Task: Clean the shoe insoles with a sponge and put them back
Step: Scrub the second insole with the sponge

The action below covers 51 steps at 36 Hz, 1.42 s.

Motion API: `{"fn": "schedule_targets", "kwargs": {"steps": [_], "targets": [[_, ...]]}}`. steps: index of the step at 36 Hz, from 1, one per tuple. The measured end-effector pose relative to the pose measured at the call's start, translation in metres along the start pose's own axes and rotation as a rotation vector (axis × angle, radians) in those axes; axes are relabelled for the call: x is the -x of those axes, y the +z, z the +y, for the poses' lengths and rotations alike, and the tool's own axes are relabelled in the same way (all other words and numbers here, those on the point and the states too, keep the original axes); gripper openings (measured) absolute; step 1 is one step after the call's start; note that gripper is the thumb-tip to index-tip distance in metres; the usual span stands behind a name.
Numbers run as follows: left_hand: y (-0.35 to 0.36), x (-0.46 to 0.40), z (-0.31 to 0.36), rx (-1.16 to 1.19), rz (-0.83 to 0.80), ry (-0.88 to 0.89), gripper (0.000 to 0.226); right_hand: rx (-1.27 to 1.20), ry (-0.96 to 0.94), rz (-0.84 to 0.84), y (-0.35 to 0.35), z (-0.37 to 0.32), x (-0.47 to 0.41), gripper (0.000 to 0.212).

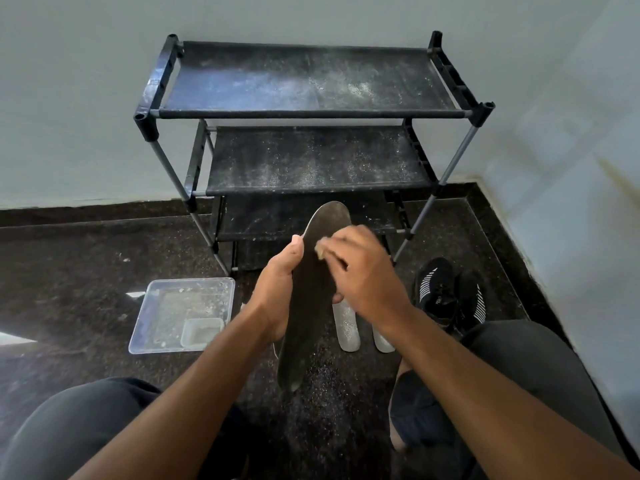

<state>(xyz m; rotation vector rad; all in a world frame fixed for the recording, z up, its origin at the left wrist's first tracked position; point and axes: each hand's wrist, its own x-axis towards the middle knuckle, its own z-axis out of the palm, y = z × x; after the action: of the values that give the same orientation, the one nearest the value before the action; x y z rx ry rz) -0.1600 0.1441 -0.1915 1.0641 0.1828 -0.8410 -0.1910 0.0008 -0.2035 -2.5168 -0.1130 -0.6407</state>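
Note:
A long dark insole (306,306) is held upright in front of me, toe end up. My left hand (277,289) grips its left edge at mid-length, thumb along the rim. My right hand (363,275) presses a small tan sponge (319,251) against the insole's upper face; only a corner of the sponge shows past the fingers. Two pale insoles (346,329) lie on the floor below my right hand, partly hidden by it. A pair of black shoes with white stripes (446,292) stands on the floor to the right.
A dusty black shoe rack (311,154) with several shelves stands against the wall ahead. A clear plastic tray (180,313) holding a small container (201,332) sits on the dark floor at the left. My knees frame the bottom of the view. A wall corner closes in on the right.

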Motion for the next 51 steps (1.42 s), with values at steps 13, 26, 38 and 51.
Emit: {"fn": "schedule_targets", "kwargs": {"steps": [13, 26, 38, 51], "targets": [[0.003, 0.001, -0.005, -0.039, -0.078, 0.003, 0.059, 0.065, 0.116, 0.206, -0.009, 0.005, -0.008, 0.011], [0.003, 0.004, -0.009, -0.330, -0.116, 0.113, 0.054, 0.012, 0.158, 0.249, -0.013, 0.001, -0.011, 0.012], [0.004, 0.005, -0.008, -0.298, -0.104, 0.134, 0.052, 0.060, 0.182, 0.232, -0.015, 0.005, -0.013, 0.011], [-0.001, -0.001, -0.006, -0.146, -0.068, 0.052, 0.060, 0.020, 0.249, 0.241, -0.013, 0.003, -0.011, 0.010]]}}
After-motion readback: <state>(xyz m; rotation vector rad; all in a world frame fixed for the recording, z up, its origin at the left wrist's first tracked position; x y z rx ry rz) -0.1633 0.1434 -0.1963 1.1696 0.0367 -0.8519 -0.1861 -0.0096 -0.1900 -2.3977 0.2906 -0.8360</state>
